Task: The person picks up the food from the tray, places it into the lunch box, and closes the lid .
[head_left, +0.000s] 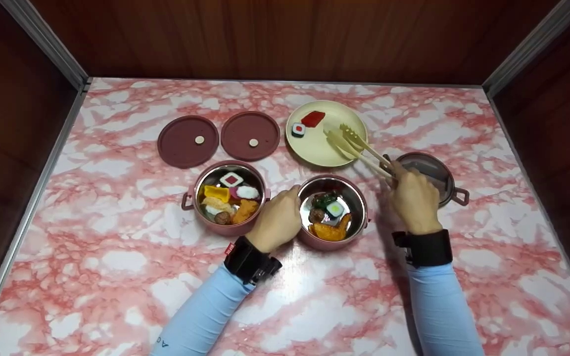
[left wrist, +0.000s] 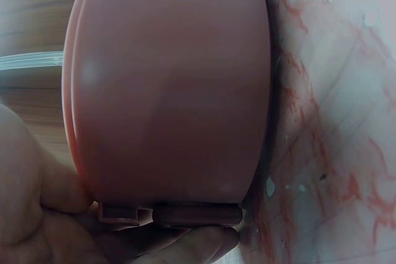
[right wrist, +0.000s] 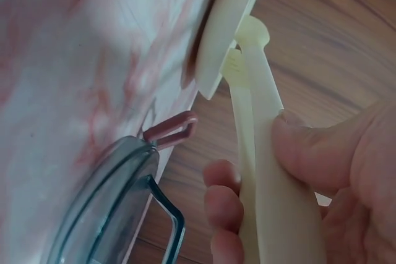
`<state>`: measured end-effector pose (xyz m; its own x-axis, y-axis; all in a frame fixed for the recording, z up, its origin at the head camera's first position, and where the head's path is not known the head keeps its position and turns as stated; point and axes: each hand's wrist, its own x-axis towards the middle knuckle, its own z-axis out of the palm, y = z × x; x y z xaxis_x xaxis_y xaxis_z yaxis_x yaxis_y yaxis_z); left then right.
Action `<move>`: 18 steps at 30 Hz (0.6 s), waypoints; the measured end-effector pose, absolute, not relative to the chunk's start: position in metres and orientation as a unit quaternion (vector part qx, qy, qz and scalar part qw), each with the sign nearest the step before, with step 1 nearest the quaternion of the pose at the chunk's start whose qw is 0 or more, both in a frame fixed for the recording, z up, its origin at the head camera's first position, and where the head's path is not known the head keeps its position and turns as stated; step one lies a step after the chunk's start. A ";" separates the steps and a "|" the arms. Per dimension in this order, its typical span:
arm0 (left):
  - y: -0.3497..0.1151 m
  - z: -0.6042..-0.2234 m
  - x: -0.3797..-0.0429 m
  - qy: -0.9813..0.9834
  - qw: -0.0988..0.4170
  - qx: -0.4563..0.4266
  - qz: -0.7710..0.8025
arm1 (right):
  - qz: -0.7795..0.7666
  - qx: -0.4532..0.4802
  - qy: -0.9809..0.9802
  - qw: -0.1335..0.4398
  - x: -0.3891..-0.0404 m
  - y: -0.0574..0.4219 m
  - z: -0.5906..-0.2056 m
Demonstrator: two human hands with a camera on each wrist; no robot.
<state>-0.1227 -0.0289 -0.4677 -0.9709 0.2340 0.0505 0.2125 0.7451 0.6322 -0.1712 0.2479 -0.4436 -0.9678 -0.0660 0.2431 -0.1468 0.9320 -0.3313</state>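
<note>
Okay, pink-white tabletop (head_left: 92, 232) carries a cream plate (head_left: 312, 153). Just nearer you than the plate sits a pink pot (head_left: 332, 244); your left hand (head_left: 277, 220) has fingers (left wrist: 207, 242) curled onto its handle (left wrist: 198, 214). Near-right of the plate, your right hand (head_left: 416, 200) has fingers wrapped around tongs (right wrist: 263, 103), tips parted over the plate. On the plate: red slice (head_left: 313, 118), smaller sushi roll (head_left: 298, 130).

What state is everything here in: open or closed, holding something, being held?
Left pot: uncovered, food pieces inside.
Right pot: uncovered, food pieces inside; left hand gripping its handle.
Left lid: off, flat on the table.
Right lid: off, flat too.
Plate: holding a red slice and sushi roll.
Tongs: held by the right hand, tips slightly apart over the plate.
See-through vessel: on the table, partly hidden; contents unclear.
</note>
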 end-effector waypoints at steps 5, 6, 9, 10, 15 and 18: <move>-0.029 -0.468 -0.122 0.935 0.015 0.121 0.334 | 0.174 0.044 -0.976 0.121 -0.172 0.249 -0.445; -0.029 -0.468 -0.122 0.935 0.015 0.121 0.334 | 0.171 0.041 -0.977 0.121 -0.172 0.249 -0.445; -0.029 -0.467 -0.122 0.934 0.016 0.120 0.337 | 0.169 0.031 -0.979 0.112 -0.172 0.252 -0.443; -0.029 -0.467 -0.122 0.934 0.016 0.121 0.336 | 0.172 0.029 -0.979 0.106 -0.172 0.253 -0.442; -0.028 -0.467 -0.122 0.936 0.012 0.125 0.328 | 0.199 0.023 -0.977 0.077 -0.170 0.265 -0.433; -0.029 -0.467 -0.122 0.937 0.009 0.125 0.325 | 0.216 0.027 -0.974 0.065 -0.168 0.273 -0.427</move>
